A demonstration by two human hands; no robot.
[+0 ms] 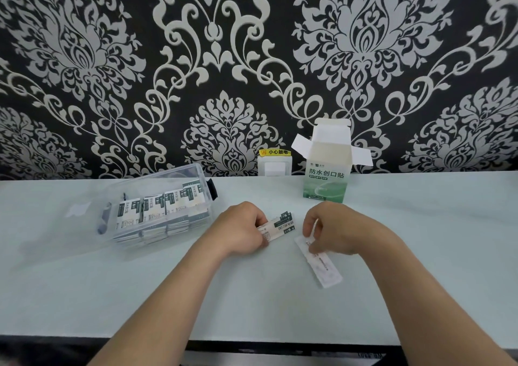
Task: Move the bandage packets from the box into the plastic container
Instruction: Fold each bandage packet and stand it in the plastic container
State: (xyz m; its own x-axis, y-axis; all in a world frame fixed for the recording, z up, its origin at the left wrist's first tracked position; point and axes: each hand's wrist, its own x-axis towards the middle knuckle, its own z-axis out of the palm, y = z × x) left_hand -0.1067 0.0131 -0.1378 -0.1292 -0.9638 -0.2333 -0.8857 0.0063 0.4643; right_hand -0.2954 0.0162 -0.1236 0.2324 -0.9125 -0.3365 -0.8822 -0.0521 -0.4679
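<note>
A green and white bandage box (326,169) stands upright at the back of the table, its top flaps open. To the left lies a clear plastic container (157,211) holding several bandage packets (157,207) standing in rows. My left hand (241,229) grips a small stack of packets (283,224) just above the table, right of the container. My right hand (333,229) pinches the top end of a single white packet (319,263) that lies flat on the table, printed side down.
The pale table (84,295) runs to a dark front edge at the bottom. A white wall socket (274,165) with a yellow warning label sits against the patterned wall between container and box.
</note>
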